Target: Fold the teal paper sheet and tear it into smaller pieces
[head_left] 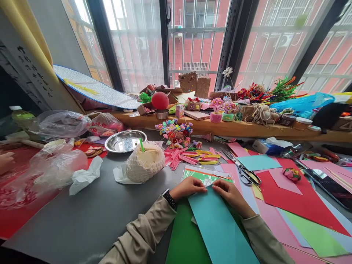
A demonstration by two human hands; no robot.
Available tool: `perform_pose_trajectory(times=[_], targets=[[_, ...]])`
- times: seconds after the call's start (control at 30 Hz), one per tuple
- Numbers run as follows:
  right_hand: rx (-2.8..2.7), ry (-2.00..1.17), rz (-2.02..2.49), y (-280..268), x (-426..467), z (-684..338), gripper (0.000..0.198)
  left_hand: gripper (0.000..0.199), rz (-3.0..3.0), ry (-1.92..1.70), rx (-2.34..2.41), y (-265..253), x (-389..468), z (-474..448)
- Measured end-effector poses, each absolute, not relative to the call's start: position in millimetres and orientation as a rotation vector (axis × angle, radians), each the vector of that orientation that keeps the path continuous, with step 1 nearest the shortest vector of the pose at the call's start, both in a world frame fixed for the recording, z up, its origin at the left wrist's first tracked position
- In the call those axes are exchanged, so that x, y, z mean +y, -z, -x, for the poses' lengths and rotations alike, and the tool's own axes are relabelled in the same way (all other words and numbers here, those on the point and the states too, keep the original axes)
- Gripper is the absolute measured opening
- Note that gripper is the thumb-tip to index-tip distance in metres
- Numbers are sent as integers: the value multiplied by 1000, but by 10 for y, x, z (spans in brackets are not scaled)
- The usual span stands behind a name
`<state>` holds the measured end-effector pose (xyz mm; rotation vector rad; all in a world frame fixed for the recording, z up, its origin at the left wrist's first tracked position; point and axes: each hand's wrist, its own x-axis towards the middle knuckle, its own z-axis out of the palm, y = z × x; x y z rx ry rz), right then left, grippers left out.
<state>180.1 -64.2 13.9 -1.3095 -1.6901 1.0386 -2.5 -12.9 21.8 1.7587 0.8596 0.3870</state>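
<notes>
A long sheet of turquoise paper (217, 227) runs from my two hands down toward the bottom edge. My left hand (189, 187) pinches its far left corner, a dark watch on the wrist. At the far right corner, the fingertips of my right hand (227, 191) are closed on the same sheet. Under it lies a green sheet (178, 238). Just beyond my hands is a clear packet with an orange strip (200, 171). To the right, black-handled scissors (244, 174) rest on the papers, partly over a light blue sheet (260, 162).
A coconut in foam netting (145, 163) with a green straw stands left of my hands, near a metal plate (126, 141). Pink and yellow folded strips (192, 157) lie beyond. Coloured papers and a phone (327, 185) cover the right. Another person's hand (7, 162) shows at far left.
</notes>
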Motion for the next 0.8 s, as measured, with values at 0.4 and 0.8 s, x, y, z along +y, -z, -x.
perform_pose_trajectory(times=[0.4,0.8], targets=[[-1734,-1051,1296,-128,-644,-1801,25,22,-1762,-428,870,-189,-135,22],[-1747,-1060,1287,-120,-632,-1801,25,23,-1749,-419,871,-197,-146,18]])
